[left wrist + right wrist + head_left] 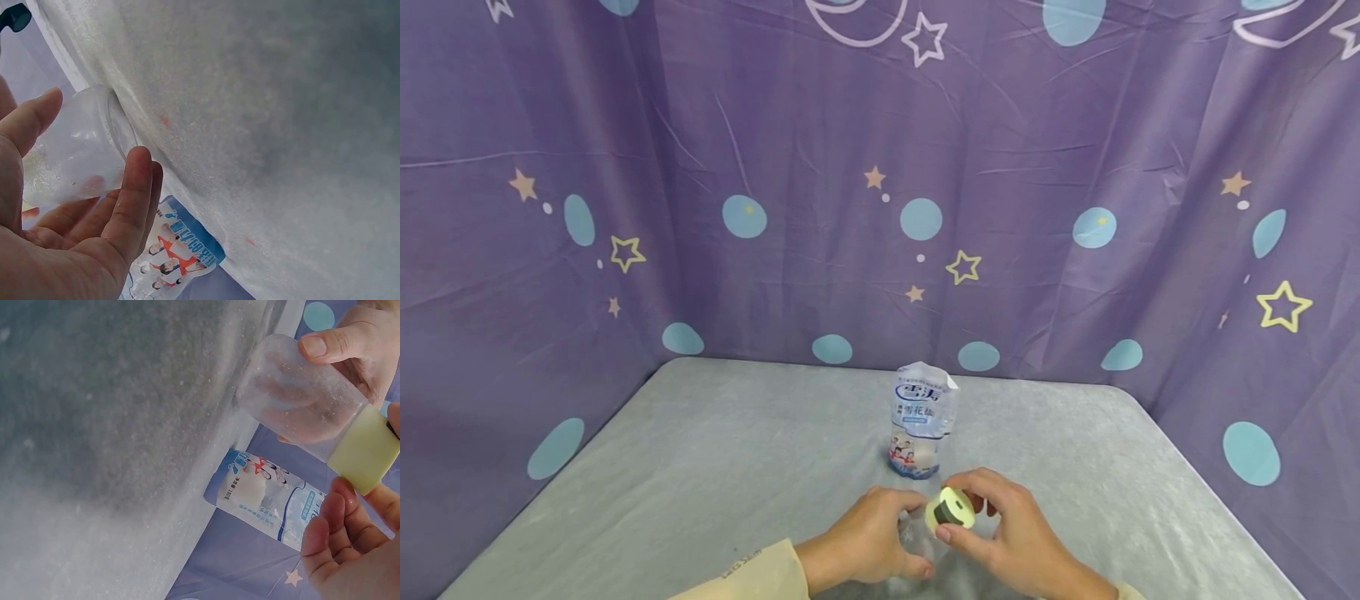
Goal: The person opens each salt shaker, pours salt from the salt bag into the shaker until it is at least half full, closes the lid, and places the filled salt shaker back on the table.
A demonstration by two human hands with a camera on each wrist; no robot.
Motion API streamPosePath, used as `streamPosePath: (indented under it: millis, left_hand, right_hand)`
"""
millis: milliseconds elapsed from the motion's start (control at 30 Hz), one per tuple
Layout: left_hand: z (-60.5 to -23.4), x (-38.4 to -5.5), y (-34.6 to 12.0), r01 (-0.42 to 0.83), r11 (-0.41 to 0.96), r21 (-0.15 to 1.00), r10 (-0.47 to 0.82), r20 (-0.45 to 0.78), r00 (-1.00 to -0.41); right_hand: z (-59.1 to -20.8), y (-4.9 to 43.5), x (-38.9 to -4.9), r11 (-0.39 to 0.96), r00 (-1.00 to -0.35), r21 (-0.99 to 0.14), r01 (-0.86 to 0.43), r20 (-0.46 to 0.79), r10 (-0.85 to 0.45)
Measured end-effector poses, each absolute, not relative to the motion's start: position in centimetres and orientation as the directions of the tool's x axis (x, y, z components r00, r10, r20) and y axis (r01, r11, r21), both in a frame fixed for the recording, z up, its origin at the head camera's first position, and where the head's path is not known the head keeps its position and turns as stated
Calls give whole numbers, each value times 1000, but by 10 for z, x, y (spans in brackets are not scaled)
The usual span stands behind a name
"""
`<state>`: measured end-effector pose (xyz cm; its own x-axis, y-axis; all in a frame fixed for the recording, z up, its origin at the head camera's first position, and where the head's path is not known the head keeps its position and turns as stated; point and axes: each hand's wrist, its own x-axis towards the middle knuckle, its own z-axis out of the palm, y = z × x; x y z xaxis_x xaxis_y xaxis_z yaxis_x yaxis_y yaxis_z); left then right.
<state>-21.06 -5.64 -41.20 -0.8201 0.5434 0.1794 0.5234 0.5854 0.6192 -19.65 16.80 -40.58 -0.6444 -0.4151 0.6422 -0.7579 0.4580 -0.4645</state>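
Observation:
A clear jar (300, 394) with a pale yellow-green lid (953, 507) stands low over the table between both hands. My left hand (871, 533) holds the see-through body, thumb on one side and fingers curled round the other. With thumb and fingertips my right hand (1018, 529) pinches the lid, which has a dark patch on its side. Small pale specks show on the jar wall in the right wrist view. Just behind the hands, a blue and white salt bag (921, 425) stands upright, its top edge uneven.
A pale grey cloth (760, 442) covers the table. Purple curtains (820, 275) with stars and blue dots hang along its back and both sides.

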Motion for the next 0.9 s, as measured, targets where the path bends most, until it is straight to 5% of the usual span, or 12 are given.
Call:
streamPosePath:
  millis: [900]
  left_hand:
    - [-414,-211,-56,512,607,607,535,164,-829]
  right_hand:
    - [-404,175,-199,357,-554,-424,-832,595,-583]
